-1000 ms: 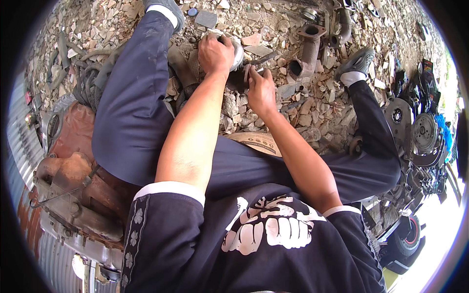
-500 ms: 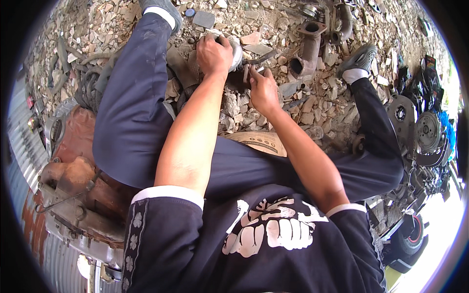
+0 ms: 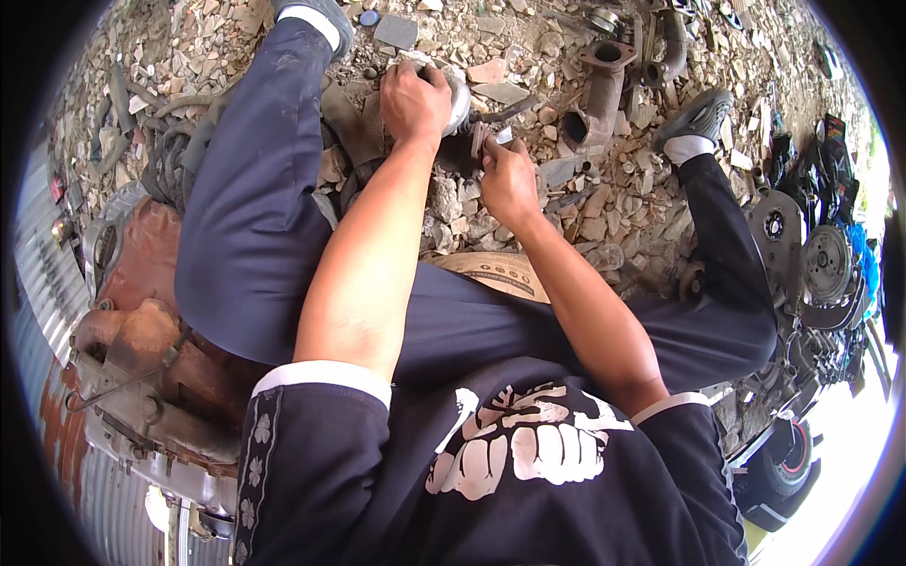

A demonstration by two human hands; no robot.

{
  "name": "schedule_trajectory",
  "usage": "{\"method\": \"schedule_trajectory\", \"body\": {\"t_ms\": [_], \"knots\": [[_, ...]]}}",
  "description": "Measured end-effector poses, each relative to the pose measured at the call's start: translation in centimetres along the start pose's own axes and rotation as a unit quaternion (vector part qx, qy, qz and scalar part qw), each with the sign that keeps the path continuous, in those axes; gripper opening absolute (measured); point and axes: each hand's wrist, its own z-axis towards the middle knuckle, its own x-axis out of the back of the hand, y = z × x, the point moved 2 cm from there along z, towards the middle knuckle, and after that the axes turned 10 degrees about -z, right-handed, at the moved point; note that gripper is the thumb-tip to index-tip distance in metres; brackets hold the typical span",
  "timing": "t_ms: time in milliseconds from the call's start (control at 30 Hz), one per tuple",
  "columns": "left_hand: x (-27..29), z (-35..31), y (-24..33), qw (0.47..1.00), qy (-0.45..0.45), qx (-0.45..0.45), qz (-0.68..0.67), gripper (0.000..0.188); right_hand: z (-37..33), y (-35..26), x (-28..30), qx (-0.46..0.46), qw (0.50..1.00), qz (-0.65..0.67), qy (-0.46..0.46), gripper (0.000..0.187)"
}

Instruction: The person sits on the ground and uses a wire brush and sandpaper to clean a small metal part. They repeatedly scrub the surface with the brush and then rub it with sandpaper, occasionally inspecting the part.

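My left hand (image 3: 415, 102) is closed over the silvery, rounded end of a metal machine part (image 3: 460, 102), which looks like a turbocharger housing. Its dark, rusty side with a round flange (image 3: 478, 140) points toward my right hand (image 3: 511, 181). The fingers of that hand are pinched together right at the flange. Something small and pale (image 3: 504, 136) shows by the fingertips, too small to name. My palms and wrists hide much of the part's underside.
Broken stone covers the ground. A rusty flanged pipe (image 3: 602, 94) lies right of my hands, near a curved pipe (image 3: 672, 47). Dark hoses (image 3: 175, 156) lie left of my leg. A rusty engine block (image 3: 142, 255) stands at the left; metal discs (image 3: 827, 264) and parts pile up at the right.
My right fingers have shifted slightly at the flange, and more of the pale bit shows. The left hand keeps its place on the part.
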Motion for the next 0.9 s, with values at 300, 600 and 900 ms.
{"method": "schedule_trajectory", "body": {"t_ms": [300, 600, 900], "knots": [[-0.1, 0.0, -0.1, 1.0, -0.019, 0.02, -0.004, 0.028, 0.5, -1.7, 1.6, 0.026, 0.997, -0.067, -0.022, 0.046], [-0.2, -0.2, 0.0, 1.0, -0.011, 0.002, -0.01, 0.028, 1.8, 0.5, 0.7, 0.045, 0.999, -0.015, 0.008, 0.035], [-0.3, 0.0, -0.3, 1.0, -0.022, 0.01, -0.015, 0.027, 2.4, 2.6, -1.6, 0.046, 0.997, -0.069, -0.004, 0.03]]}}
